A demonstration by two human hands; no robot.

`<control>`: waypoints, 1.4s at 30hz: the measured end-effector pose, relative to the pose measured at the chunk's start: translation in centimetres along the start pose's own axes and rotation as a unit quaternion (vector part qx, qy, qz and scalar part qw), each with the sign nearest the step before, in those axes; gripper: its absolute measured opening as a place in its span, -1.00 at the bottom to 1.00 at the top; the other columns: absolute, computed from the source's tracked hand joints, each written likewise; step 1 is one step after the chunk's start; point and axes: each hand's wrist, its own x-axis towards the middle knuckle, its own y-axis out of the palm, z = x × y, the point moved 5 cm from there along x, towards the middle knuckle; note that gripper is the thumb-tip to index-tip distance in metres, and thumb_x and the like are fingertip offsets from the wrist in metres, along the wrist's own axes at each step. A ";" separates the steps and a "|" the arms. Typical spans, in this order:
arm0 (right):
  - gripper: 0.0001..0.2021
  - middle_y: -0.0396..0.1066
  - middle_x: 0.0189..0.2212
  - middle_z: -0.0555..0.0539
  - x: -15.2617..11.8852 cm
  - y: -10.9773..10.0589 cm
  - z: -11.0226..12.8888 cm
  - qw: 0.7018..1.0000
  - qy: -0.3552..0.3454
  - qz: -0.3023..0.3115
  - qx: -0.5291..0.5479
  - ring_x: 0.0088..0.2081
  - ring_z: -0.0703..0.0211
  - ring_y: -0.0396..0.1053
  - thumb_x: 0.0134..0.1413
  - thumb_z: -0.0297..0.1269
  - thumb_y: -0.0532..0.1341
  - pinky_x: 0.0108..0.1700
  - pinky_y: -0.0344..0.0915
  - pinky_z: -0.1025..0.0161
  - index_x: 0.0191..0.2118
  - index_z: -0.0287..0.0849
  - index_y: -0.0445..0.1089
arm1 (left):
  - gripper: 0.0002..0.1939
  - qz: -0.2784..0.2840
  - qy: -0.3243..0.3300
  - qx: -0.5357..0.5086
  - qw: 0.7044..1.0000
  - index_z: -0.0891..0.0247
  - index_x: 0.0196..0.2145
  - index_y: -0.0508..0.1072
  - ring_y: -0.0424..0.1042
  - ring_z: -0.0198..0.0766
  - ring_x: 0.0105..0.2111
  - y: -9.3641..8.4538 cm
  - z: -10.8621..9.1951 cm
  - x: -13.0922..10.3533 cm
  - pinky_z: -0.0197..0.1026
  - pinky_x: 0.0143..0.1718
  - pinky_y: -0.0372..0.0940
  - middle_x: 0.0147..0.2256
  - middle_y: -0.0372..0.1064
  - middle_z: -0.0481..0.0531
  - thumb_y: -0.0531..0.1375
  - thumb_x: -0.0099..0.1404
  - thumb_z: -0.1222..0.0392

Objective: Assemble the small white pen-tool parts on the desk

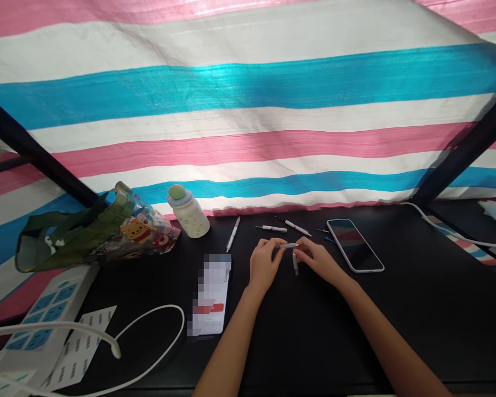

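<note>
Close together over the black table, my left hand (264, 266) and my right hand (315, 258) are both closed in a pinch. A light-coloured pen barrel (288, 245) lies level between them: my left fingers grip one end and my right fingertips meet its pointed end. Just below my right fingertips is a short grey-white pen part (295, 264); whether the fingers touch it, I cannot tell. Beyond the hands lie a white pen (233, 234), a second white pen (271, 229) and a pen with a dark thin end (296, 226). A thin dark stick (321, 230) and a small blue piece (329, 239) lie to the right.
One phone (355, 246) lies at the right, another with a lit, partly blurred screen (213, 298) at the left. A bottle (189, 212) and a green cartoon bag (136, 229) stand at the back left. White cables (177, 331), a label sheet (82, 353) and a socket strip (45, 317) occupy the near left.
</note>
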 end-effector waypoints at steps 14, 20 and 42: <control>-0.86 0.43 -0.49 0.03 0.2 0.5 -0.7 1.000 -0.005 0.024 0.004 -0.40 0.16 0.40 0.03 -0.25 0.12 -0.33 0.24 0.27 -0.25 -0.11 0.21 | -0.83 0.010 0.003 0.028 1.000 0.06 -0.19 0.39 0.29 -0.29 -0.23 0.2 0.1 0.0 -0.26 -0.22 0.20 -0.31 0.37 -0.10 0.09 0.26 0.20; -0.84 0.42 -0.49 0.03 0.2 0.6 -1.0 1.000 -0.002 0.021 -0.006 -0.44 0.18 0.38 0.02 -0.26 0.13 -0.36 0.22 0.28 -0.24 -0.11 0.22 | -0.93 0.012 0.019 0.069 0.997 0.15 -0.33 0.40 0.26 -0.24 -0.23 0.1 -0.2 -0.1 -0.21 -0.23 0.14 -0.33 0.39 -0.08 0.13 0.20 0.22; -0.80 0.32 -0.54 0.06 -0.3 0.7 0.9 0.990 -0.029 0.036 -0.131 -0.48 0.25 0.27 0.12 -0.27 0.02 -0.42 0.08 0.34 -0.18 -0.05 0.33 | -0.84 0.083 0.009 0.133 0.988 0.13 -0.27 0.33 0.30 -0.29 -0.40 1.0 0.0 -0.4 -0.19 -0.26 -0.01 -0.59 0.27 -0.17 0.07 0.15 0.26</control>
